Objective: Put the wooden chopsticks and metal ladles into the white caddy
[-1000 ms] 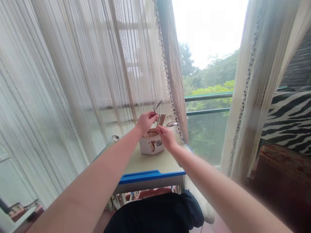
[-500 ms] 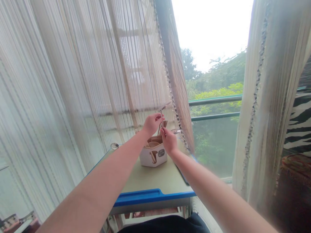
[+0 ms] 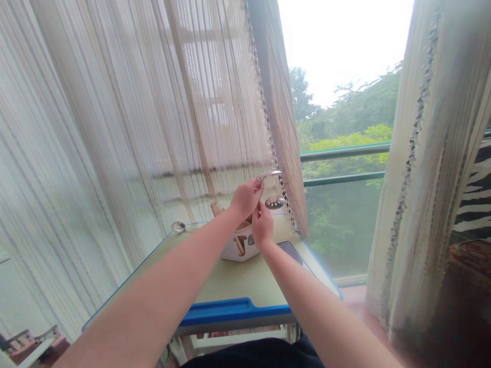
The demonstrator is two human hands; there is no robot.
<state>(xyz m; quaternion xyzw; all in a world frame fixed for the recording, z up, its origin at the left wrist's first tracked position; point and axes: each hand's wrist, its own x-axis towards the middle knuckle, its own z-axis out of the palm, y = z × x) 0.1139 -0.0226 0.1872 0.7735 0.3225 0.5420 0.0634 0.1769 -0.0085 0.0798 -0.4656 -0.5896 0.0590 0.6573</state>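
Note:
My left hand [image 3: 246, 199] is closed near the top of a thin metal kitchen utensil [image 3: 273, 173], whose shiny head points right and shows almost edge-on. Just below, my right hand [image 3: 263, 225] has its fingers closed around the lower handle, much of which they hide. Both hands are above a white faceted utensil holder [image 3: 232, 251] with a brown inside and a cutout in its front. A slotted metal skimmer [image 3: 275, 202] shows just right of my hands; its handle is hidden. My left forearm covers part of the holder.
The holder stands on a pale desk [image 3: 215, 286] with a blue edge. A metal spoon or ladle [image 3: 178, 227] lies at the back left corner. Right of the holder is a dark flat tablet-like object [image 3: 290, 250]. Sheer curtains [image 3: 153, 128] hang behind, beside a railing [image 3: 345, 154].
The utensil's head has turned and come down to the right, nearly level. My hands have drawn closer together. The view has shifted, showing more of the desk's right side and the skimmer.

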